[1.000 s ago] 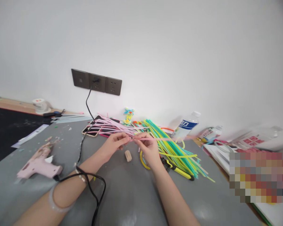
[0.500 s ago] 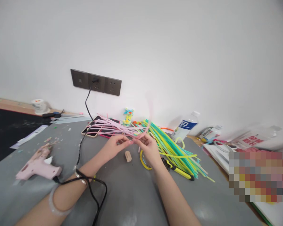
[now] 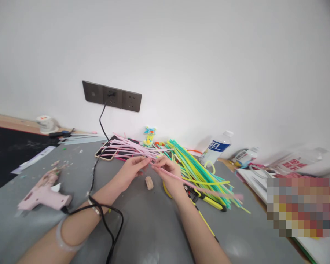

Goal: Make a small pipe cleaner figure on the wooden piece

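Note:
A pink pipe cleaner (image 3: 194,183) extends from my fingertips to the right, across my right wrist, its far end blurred. My right hand (image 3: 170,176) pinches it near its left end. Close beside, the fingers of my left hand (image 3: 133,170) are closed at the tips around what appears to be the same pipe cleaner's end; the fingers partly hide it. Just below both hands, a small light-brown block-like piece (image 3: 149,182) lies on the grey table (image 3: 154,227). Behind my hands is a bundle of pink pipe cleaners (image 3: 129,147), partly over a phone (image 3: 106,156).
Green and yellow pipe cleaners (image 3: 206,176) and yellow-black pliers (image 3: 213,202) lie right. A pink glue gun (image 3: 45,196) rests left; its black cord (image 3: 100,121) crosses my left forearm to the wall socket (image 3: 112,96). A bottle (image 3: 216,148) and a small colourful figure (image 3: 149,136) stand behind.
The loose length of the pink pipe cleaner has swung from pointing up to lying out rightward across my right wrist. My hands stay in nearly the same place, fingers slightly shifted.

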Motion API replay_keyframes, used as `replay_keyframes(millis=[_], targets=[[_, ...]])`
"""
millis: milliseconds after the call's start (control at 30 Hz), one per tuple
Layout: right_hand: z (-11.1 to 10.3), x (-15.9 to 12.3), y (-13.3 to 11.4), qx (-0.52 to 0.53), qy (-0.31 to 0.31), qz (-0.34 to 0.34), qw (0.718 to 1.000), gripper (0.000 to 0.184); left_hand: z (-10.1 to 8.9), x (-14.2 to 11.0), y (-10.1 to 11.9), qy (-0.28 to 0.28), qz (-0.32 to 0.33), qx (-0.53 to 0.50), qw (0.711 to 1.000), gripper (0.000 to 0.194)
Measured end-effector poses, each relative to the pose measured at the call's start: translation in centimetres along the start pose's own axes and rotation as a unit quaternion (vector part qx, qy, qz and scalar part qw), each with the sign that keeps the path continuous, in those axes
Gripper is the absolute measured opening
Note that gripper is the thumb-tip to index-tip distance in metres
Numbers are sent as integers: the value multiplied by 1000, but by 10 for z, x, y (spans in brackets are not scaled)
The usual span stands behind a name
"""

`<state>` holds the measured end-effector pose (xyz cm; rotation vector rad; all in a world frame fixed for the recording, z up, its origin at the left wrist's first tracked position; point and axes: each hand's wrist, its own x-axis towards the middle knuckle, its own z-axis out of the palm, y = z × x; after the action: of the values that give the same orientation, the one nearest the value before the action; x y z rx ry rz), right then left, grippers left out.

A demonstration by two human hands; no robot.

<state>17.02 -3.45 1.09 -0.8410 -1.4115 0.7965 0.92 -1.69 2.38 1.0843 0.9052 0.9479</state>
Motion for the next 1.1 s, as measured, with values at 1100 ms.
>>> replay_keyframes(millis=[1100], targets=[[0,2,-12,8,64,27,998,14,-2,0,-1,-18,-6,-61,998,43]])
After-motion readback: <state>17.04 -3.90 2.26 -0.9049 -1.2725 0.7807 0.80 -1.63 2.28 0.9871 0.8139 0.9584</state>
